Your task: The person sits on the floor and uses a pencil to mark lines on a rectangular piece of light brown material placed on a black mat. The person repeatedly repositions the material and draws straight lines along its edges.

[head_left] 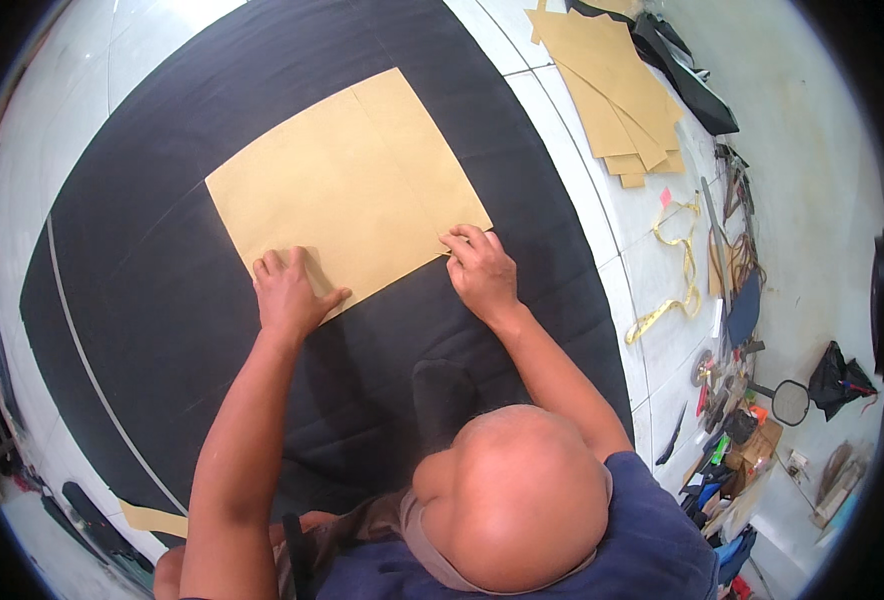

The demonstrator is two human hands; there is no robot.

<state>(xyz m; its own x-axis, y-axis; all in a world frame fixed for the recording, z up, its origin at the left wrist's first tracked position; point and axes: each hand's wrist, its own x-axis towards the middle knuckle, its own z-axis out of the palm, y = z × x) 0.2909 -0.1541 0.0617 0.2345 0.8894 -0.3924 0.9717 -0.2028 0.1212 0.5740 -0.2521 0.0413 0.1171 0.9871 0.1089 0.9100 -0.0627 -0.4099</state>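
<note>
A large tan sheet of stiff paper or card (347, 175) lies flat on a wide black fabric (132, 310) spread over the floor. My left hand (292, 295) rests with fingers spread on the sheet's near left part, its thumb close to the near edge. At the sheet's near right corner, my right hand (484, 270) is closed in a pinch, fingertips right by the edge. Whatever lies between those fingertips is too small to make out. Faint lines show on the fabric left of the sheet and beyond it.
White floor tiles (587, 210) border the fabric. At the far right lie stacked tan paper pieces (612, 90) and a folded black item (687, 85). A yellow measuring tape (662, 310) curls nearer, beside assorted tools and clutter (727, 440) along the wall. A tan strip (154, 518) is at the lower left.
</note>
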